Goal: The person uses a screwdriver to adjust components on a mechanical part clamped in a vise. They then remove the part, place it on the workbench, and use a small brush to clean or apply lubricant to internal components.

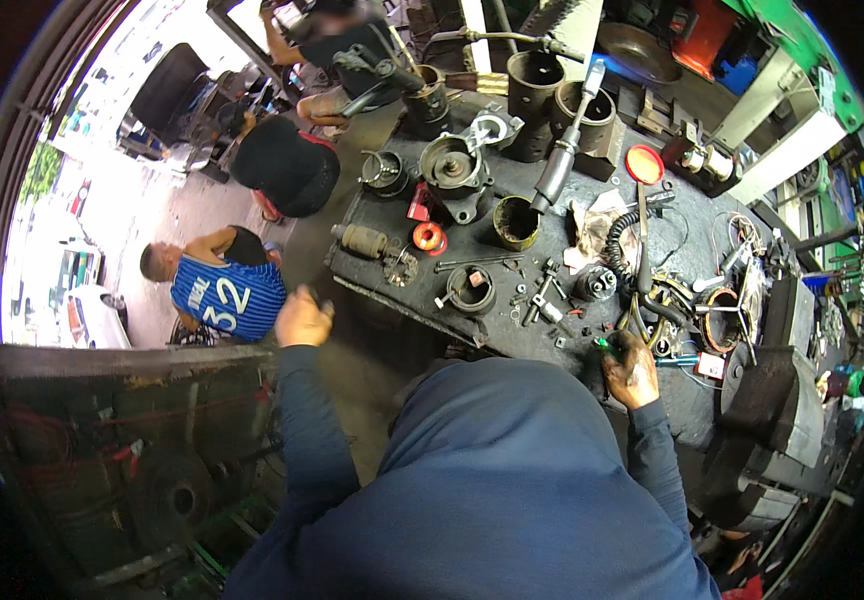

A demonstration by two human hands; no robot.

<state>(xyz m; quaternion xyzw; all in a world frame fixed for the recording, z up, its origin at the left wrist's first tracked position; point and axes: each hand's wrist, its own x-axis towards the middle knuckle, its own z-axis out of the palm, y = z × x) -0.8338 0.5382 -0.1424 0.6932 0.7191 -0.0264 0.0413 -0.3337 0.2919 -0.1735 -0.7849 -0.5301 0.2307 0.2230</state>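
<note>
My left hand is raised off the bench's left edge with curled fingers; whether they hold anything is too small to make out. My right hand grips a small green object at the front of the dark workbench. Beside it lie loose metal fittings, pliers with blue handles and a coiled black cable. Farther left are a metal cup, an orange spool and a cylindrical motor part.
Metal housings, cans and a long tool crowd the bench's back. A person in a blue jersey crouches at left, near a black seat. Another person is behind the bench. A dark metal panel borders the lower left.
</note>
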